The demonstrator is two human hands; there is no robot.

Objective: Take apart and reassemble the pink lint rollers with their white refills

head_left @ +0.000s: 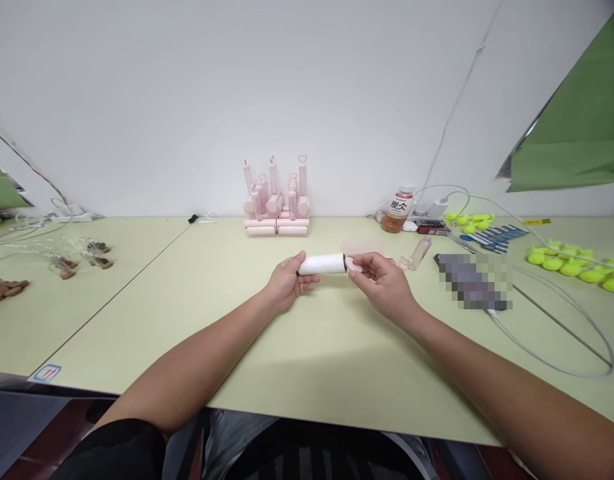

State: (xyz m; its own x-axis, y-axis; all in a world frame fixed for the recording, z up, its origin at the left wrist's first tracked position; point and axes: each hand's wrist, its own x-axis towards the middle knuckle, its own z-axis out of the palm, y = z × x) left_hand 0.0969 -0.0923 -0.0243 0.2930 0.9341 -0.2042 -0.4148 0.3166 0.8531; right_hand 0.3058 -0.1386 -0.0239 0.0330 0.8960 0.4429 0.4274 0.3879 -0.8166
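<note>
My left hand (289, 283) is closed round the left end of a white paper roll (323, 265), which looks like a lint roller refill and lies level above the table. My right hand (384, 283) pinches a small pale pink piece (353, 265) against the roll's dark open right end. I cannot tell how far the piece goes in. Just past my right fingers, a clear pink cover (419, 253) and a small pink part (404, 263) lie on the table. A faint, see-through pinkish thing (361, 245) is behind that hand.
Stacked pink rollers (277, 227), some with heart-topped handles, stand by the wall. A labelled bottle (399, 210), a charging phone (471, 281), white cables and yellow-green objects (577, 260) are on the right. Small glass-like items (67, 265) and brown pieces (7, 290) sit at left.
</note>
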